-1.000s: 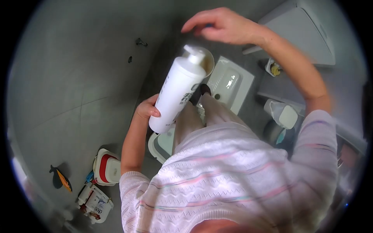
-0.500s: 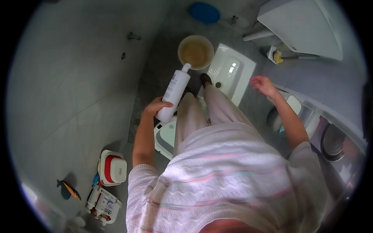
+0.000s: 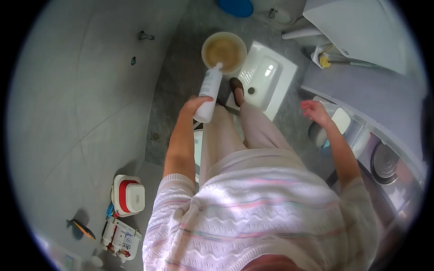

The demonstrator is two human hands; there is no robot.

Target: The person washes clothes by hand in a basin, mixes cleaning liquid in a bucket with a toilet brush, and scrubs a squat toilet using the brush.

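Observation:
My left hand (image 3: pixel 198 105) is wrapped round a large white bottle (image 3: pixel 209 92), its printed label facing up. The bottle's narrow neck points away from me, toward a round basin (image 3: pixel 205 58) of cloudy brownish liquid. In this view the neck overlaps the basin's near rim; whether they touch I cannot tell. My right hand (image 3: pixel 316 112) is off to the right in the air, fingers loosely bent and apart, holding nothing. Beyond it lies a white bin-like container (image 3: pixel 341 121).
A white squat toilet (image 3: pixel 289 72) is set in the grey floor, with my shoe (image 3: pixel 236 90) at its left edge. A blue basin (image 3: pixel 237 7) stands at the back. Red-and-white folding basins (image 3: pixel 131 196) hang on the left wall below a tap (image 3: pixel 145 36). A brush (image 3: pixel 323 60) sits at right.
My left hand has moved forward with the bottle, whose neck is now over the round basin's near edge in view. My right hand has shifted slightly down and right. The camera view has shifted.

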